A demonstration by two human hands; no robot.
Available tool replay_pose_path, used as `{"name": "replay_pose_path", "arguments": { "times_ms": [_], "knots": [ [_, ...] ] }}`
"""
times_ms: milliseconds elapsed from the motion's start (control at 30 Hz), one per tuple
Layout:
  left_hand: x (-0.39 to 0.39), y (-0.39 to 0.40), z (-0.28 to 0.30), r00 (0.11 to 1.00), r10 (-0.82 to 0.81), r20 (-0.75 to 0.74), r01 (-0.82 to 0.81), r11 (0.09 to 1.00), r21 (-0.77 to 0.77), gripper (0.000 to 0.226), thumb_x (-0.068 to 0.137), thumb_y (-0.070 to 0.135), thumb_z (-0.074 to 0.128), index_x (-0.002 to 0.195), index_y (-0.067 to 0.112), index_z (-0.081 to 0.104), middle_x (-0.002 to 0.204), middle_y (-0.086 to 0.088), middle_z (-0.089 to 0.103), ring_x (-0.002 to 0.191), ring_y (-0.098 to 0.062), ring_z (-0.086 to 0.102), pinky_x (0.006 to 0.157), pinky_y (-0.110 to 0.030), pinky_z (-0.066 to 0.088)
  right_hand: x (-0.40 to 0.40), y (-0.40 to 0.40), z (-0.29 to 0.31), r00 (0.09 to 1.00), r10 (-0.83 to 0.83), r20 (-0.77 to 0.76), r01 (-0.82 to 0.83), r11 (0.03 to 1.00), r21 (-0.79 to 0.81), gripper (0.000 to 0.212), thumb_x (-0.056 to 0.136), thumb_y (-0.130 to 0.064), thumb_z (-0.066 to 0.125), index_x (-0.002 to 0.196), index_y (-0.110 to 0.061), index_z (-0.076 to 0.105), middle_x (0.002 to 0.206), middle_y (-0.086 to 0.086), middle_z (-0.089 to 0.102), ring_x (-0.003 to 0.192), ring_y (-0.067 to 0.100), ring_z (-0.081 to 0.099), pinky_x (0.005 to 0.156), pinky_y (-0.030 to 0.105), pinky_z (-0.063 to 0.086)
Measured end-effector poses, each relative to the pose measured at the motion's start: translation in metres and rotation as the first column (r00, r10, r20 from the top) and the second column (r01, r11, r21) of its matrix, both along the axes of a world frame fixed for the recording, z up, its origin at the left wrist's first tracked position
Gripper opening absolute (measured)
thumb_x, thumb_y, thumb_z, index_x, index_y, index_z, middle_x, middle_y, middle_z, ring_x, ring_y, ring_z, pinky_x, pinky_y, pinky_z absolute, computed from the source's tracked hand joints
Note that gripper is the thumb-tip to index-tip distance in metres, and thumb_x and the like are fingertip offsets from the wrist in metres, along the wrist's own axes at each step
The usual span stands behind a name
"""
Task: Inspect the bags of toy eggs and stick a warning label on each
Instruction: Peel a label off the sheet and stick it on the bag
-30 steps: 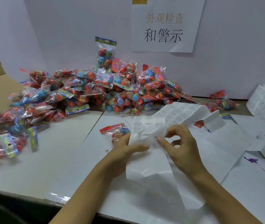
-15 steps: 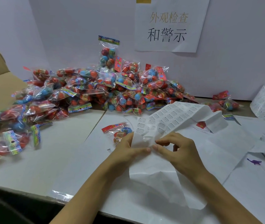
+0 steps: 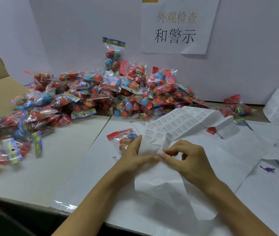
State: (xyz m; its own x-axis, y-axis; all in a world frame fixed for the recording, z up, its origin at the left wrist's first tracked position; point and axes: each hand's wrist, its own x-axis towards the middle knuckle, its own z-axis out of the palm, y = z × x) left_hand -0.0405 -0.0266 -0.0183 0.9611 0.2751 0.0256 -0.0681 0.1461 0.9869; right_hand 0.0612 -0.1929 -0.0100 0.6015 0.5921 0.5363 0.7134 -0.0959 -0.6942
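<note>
I see the label strip point(image 3: 178, 126) draped over the white surface point(image 3: 67, 150), my left hand point(image 3: 135, 155) and right hand point(image 3: 186, 159) both pinching its crumpled near end. One egg bag point(image 3: 123, 138) lies just beside my left hand; the bag pile point(image 3: 101, 92) sits behind.

Heap of clear egg bags point(image 3: 111, 92) against wall, label strip point(image 3: 183, 123) unrolled, crumpled
</note>
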Motion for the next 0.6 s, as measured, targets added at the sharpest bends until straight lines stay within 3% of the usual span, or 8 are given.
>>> {"name": "replay_pose_path", "arguments": {
  "times_ms": [233,333,467,533,600],
  "knots": [
    [0.001,-0.001,0.0,1.0,0.01,0.007,-0.01,0.999,-0.031,0.059,0.083,-0.01,0.075,0.125,0.029,0.061,0.119,0.007,0.075,0.104,-0.021,0.075,0.076,-0.032,0.062,0.001,-0.002,0.003,0.995,0.043,-0.094,-0.045,0.999,-0.022,0.009,0.081,-0.014,0.084,0.073,-0.013,0.08,0.069,-0.004,0.068,0.069,0.014,0.061,0.055,0.022,0.04],
    [0.002,-0.001,-0.001,0.999,0.035,0.008,-0.035,0.998,-0.046,0.066,0.078,-0.008,0.079,0.128,0.031,0.059,0.12,0.001,0.075,0.104,-0.026,0.075,0.077,-0.035,0.062,0.002,-0.001,0.002,0.989,0.01,-0.145,-0.013,1.0,-0.018,0.014,0.082,-0.008,0.081,0.07,-0.015,0.077,0.07,-0.005,0.068,0.068,0.011,0.061,0.055,0.023,0.043],
    [0.004,0.001,-0.004,0.997,0.071,-0.022,-0.072,0.997,-0.018,0.089,0.067,0.008,0.087,0.129,0.054,0.044,0.114,0.003,0.077,0.101,-0.024,0.076,0.078,-0.036,0.063,0.007,-0.001,0.002,0.969,-0.119,-0.217,0.129,0.991,0.029,0.025,0.082,-0.006,0.077,0.065,-0.024,0.072,0.068,-0.013,0.068,0.067,0.006,0.061,0.057,0.012,0.043],
    [0.005,0.003,-0.007,0.996,0.09,-0.021,-0.089,0.995,0.033,0.102,0.067,0.011,0.09,0.138,0.056,0.033,0.117,0.006,0.076,0.105,-0.023,0.074,0.086,-0.041,0.062,0.012,-0.002,0.003,0.944,-0.216,-0.248,0.251,0.961,0.119,0.025,0.083,-0.007,0.075,0.067,-0.025,0.071,0.069,-0.014,0.069,0.068,0.003,0.063,0.061,0.012,0.046],
    [0.004,0.002,-0.006,0.992,0.124,-0.032,-0.119,0.985,0.124,0.1,0.065,0.017,0.092,0.14,0.053,0.036,0.13,0.004,0.067,0.111,-0.02,0.071,0.095,-0.045,0.059,0.019,-0.004,0.004,0.899,-0.286,-0.333,0.374,0.896,0.239,0.022,0.085,-0.009,0.075,0.07,-0.025,0.071,0.07,-0.014,0.07,0.069,0.003,0.063,0.069,0.02,0.05]
  ]
}}
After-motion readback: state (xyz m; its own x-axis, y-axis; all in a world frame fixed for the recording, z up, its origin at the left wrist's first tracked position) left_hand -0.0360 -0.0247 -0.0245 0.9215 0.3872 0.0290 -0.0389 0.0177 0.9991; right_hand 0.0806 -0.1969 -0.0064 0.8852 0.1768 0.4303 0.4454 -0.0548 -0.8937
